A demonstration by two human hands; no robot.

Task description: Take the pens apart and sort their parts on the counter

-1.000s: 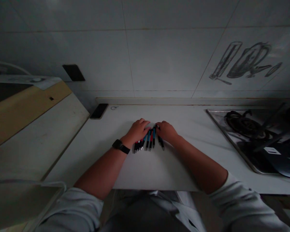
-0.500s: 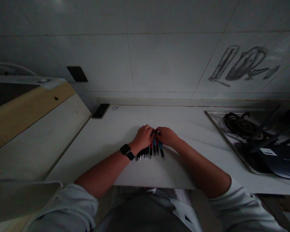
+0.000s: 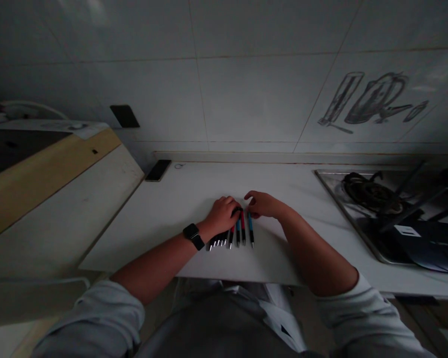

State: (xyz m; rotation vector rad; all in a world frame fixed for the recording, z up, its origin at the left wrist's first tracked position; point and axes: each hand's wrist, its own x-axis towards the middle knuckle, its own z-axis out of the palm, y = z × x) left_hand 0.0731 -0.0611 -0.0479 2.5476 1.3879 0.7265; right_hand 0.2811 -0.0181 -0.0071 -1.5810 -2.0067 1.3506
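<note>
Several pens (image 3: 239,232) with blue, red and black barrels lie side by side on the white countertop (image 3: 194,199), tips toward me. My left hand (image 3: 222,215), with a black watch on its wrist, rests curled over the left pens and touches them. My right hand (image 3: 263,204) hovers just right of the pens' far ends, fingers loosely bent and apart, holding nothing I can see.
A dark phone (image 3: 158,170) lies at the back left of the counter by the tiled wall. A gas hob (image 3: 381,199) with dark objects on it sits to the right. A wood-trimmed white surface (image 3: 59,174) rises on the left.
The pens were pushed closer together into a tidy row. My right hand has lifted off the pens and drawn slightly right, while my left hand stays on them.
</note>
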